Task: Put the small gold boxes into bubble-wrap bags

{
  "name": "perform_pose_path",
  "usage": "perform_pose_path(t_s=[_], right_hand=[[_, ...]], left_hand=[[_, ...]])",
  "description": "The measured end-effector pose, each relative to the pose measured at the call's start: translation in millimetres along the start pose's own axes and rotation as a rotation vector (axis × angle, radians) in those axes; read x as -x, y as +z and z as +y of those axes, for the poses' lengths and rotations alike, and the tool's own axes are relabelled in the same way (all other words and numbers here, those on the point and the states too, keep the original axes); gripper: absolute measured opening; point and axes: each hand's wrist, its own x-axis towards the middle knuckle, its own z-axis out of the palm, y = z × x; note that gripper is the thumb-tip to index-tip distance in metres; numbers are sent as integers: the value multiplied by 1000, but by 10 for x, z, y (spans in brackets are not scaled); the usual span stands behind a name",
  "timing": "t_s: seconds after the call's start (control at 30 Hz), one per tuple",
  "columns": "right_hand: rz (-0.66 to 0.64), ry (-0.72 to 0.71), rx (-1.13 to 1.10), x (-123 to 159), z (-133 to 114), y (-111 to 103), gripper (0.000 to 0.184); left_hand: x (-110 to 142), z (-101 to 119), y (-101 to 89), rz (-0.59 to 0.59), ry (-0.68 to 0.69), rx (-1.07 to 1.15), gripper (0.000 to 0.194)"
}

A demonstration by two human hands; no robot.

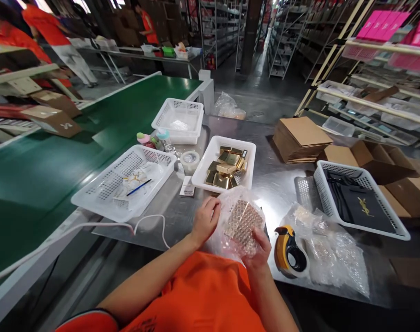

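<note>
Holding a bubble-wrap bag (243,226) between them, the two hands work close to the body at the near edge of the metal tabletop (265,177). The bag lies directly between both grips: to the right of the left hand (206,219) and up and to the left of the right hand (258,249). The left grip is nearly closed, its fingers curled at the bag's left edge, apparently on loose film. The right grip is closed around the lower right corner, thumb on the front face; its fingers behind are hidden. A squarish content shows through the bubbles, tilted slightly, with no clear long axis, and I cannot tell what it is. The right hand is nearer this padded part, while the left is nearer the slack plastic. Just beyond the bag stands a white tray (253,159) of gold boxes (227,168). Beside the right hand is a yellow tape dispenser (285,246), clearly nearer to it than to the left, with more bubble wrap (338,258) lying past the dispenser.
</note>
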Motion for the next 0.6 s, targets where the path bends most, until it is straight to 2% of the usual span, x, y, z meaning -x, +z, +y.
perform_pose_path(t_s=[0.07,0.17,0.23,0.33,0.4,0.43,0.5,0.53,0.6], right_hand=[[-9,-91,97,-64,-11,-31,32],[11,-369,437,-147,55,-117,49],[0,-512,662,-180,149,-205,52],[-148,-754,990,-200,309,-322,54],[-278,-934,1209,-206,407,-349,51],[-329,-968,1289,-212,451,-345,46],[-321,-867,1321,-243,526,-310,31],[-262,-751,1261,-271,556,-282,23],[-103,-491,1004,-350,600,-215,15]], left_hand=[[-18,43,-41,31,-41,24,21],[-29,49,-89,24,-67,11,21],[-37,14,-123,27,-54,-24,20],[-41,-43,-170,75,-11,-100,20],[-13,-48,-167,82,91,-160,21],[18,-36,-148,62,162,-188,22],[112,7,-78,-32,292,-223,23],[172,32,-32,-95,327,-232,24],[290,77,60,-203,339,-244,24]])
